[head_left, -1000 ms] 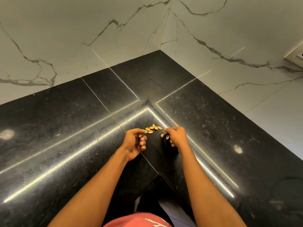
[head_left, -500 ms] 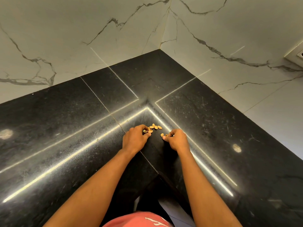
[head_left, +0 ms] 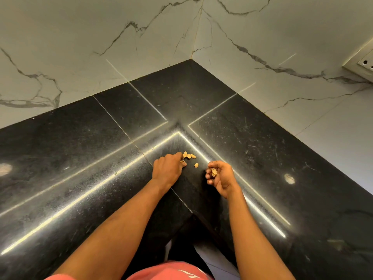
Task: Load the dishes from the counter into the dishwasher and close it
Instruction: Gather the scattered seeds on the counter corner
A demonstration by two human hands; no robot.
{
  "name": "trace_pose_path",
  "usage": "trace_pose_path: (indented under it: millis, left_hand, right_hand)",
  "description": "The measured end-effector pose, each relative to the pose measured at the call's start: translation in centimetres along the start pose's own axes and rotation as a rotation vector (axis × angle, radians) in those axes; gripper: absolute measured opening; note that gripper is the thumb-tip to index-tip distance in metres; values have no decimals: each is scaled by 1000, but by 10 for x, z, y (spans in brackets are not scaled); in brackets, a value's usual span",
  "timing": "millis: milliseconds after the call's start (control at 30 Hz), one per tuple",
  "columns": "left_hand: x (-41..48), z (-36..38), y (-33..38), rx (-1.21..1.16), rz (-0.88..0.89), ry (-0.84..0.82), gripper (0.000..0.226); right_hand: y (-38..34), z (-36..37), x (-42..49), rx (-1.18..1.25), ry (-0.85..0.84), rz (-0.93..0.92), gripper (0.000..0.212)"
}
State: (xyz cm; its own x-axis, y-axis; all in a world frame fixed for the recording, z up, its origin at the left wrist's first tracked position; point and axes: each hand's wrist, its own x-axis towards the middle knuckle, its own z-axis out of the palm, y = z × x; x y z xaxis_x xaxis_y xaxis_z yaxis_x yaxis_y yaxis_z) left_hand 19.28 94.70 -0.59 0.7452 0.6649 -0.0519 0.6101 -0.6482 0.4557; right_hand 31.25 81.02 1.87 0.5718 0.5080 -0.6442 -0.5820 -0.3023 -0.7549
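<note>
Counter: black polished stone (head_left: 76,150), L-shaped, running into a corner under white veined wall tiles (head_left: 84,47).
Shells: a small cluster of tan nut shells (head_left: 189,155) lies on the counter near the inner corner; one more (head_left: 196,165) sits apart, between the hands.
Left hand: (head_left: 168,168) palm down on the counter, fingertips touching the cluster, fingers curled over a shell at its edge.
Right hand: (head_left: 221,176) lifted just off the counter, palm turned up, fingers cupped around a shell (head_left: 214,171).
Socket: (head_left: 361,63) on the wall at far right.
Dishes, dishwasher: out of view.
Person: pink garment (head_left: 167,271) at the bottom edge.
</note>
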Motion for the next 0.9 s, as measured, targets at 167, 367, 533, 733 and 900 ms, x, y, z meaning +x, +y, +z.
trace_pose_path:
  millis: [167,367,533,733,900]
  left_hand:
    - [-8,-1,-1,-133,-27,4,18]
    - [-16,-13,-3,-1486,-561,-71,24]
    - [-15,-27,-10,-1653,-637,-133,20]
    - [-2,-24,-6,-949,-509,25,13]
    - [-3,-20,-6,-202,-216,-42,30]
  right_hand:
    - [1,4,10,-295,110,-145,32]
    - [1,13,15,-428,123,-189,15]
    - [4,18,22,-672,216,-258,16]
    - [3,28,18,-974,254,-289,30]
    - [1,36,14,-1049,326,-286,22]
